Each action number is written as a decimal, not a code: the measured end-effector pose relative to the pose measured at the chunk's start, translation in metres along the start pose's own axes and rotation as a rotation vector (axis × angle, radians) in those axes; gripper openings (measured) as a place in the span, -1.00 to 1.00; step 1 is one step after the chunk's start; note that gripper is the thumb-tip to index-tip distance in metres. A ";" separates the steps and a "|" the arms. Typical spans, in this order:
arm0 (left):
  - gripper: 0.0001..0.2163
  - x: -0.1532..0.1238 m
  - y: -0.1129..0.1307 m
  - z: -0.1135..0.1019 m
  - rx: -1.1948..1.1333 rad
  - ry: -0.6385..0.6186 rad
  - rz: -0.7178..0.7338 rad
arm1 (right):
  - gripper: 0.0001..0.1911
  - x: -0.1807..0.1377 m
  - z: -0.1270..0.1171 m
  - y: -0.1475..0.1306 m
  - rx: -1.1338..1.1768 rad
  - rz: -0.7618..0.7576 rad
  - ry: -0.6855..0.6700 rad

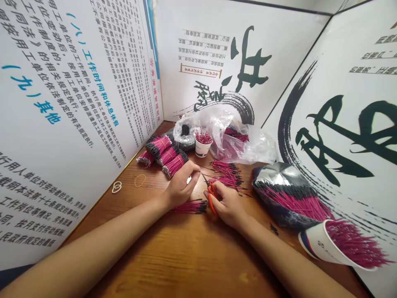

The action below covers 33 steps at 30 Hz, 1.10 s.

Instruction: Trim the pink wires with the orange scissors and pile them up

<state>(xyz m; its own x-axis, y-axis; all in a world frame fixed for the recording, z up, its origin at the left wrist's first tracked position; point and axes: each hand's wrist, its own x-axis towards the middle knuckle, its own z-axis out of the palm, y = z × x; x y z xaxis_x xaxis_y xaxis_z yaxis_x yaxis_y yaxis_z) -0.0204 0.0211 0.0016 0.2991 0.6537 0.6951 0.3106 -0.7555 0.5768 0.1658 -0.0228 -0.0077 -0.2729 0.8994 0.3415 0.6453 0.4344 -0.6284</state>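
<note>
My left hand (182, 182) is pinched closed at the middle of the table, on what looks like a thin wire mostly hidden by the fingers. Orange-handled scissors (212, 194) are gripped in my right hand (228, 203), their dark blades pointing at my left fingertips. Below my left hand lies a small row of magenta wires (189, 206) with black ends. Just beyond the scissors, more loose magenta wires (228, 173) are spread on the wood. Several banded wire bundles (169, 155) are stacked behind my left hand.
A paper cup (203, 150) of wires stands at the back beside a clear plastic bag (260, 145). To the right are an open dark bag of wires (288, 198) and a tilted cup (316, 242) full of them. Rubber bands (139, 181) lie left. Printed panels (198, 62) enclose the wooden table (173, 256).
</note>
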 end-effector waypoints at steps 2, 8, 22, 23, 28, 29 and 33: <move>-0.89 0.000 0.000 0.000 0.002 -0.007 -0.008 | -0.68 0.000 0.000 0.000 0.004 0.001 -0.003; -0.89 -0.001 0.000 0.000 0.005 -0.010 -0.009 | -0.68 -0.001 0.000 0.000 0.004 0.005 -0.013; -0.89 -0.001 0.000 -0.001 0.018 -0.018 0.022 | -0.68 -0.001 -0.001 0.002 0.080 0.003 -0.058; -0.89 -0.001 0.000 -0.001 0.022 -0.018 0.021 | -0.67 -0.001 -0.001 0.002 0.081 0.002 -0.059; -0.90 -0.001 -0.002 0.000 0.025 -0.008 0.002 | -0.69 -0.001 -0.002 0.000 0.057 0.000 -0.053; -0.90 -0.001 -0.002 0.000 0.024 -0.008 -0.003 | -0.68 -0.001 -0.002 0.000 0.052 0.001 -0.045; -0.89 -0.001 -0.001 0.000 0.024 -0.011 -0.008 | -0.68 0.000 -0.002 0.001 0.050 0.003 -0.025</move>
<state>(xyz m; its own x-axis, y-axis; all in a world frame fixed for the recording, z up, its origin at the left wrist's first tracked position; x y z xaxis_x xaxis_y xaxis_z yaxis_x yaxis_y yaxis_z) -0.0212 0.0219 0.0004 0.3069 0.6601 0.6856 0.3347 -0.7492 0.5716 0.1681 -0.0228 -0.0073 -0.2887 0.9015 0.3223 0.6101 0.4327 -0.6637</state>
